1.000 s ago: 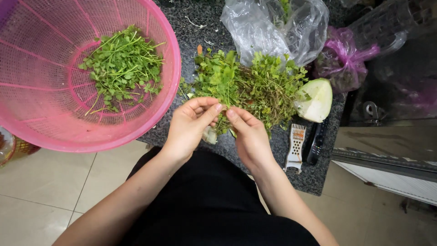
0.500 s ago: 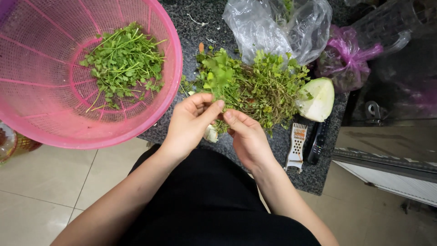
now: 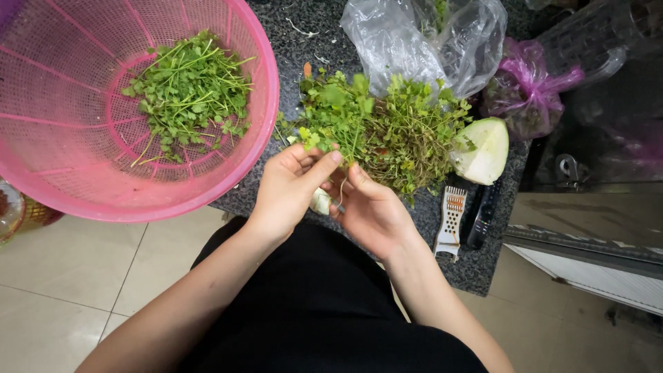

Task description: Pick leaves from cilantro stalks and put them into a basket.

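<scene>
My left hand [image 3: 286,186] and my right hand [image 3: 369,211] meet at the near edge of a pile of leafy green herbs [image 3: 380,128] on a dark speckled counter [image 3: 476,266]. Both pinch the same thin herb sprig [image 3: 343,153], thumbs and forefingers closed on its stem, palms turned up. A pale round piece shows between the two palms. To the left a big pink plastic colander [image 3: 55,124] overhangs the counter edge and holds a small heap of picked green leaves [image 3: 186,93].
A cut pale green gourd piece [image 3: 483,148] lies right of the herbs. A white peeler [image 3: 450,221] and a dark handled tool [image 3: 482,214] sit near the counter edge. A clear plastic bag [image 3: 414,41] and a purple bag [image 3: 528,90] lie behind. Beige floor tiles below.
The camera view has shifted slightly. My hands stay together at the herb pile; the fingers have worked further along the sprig, and the right thumb now points up toward the leaves.
</scene>
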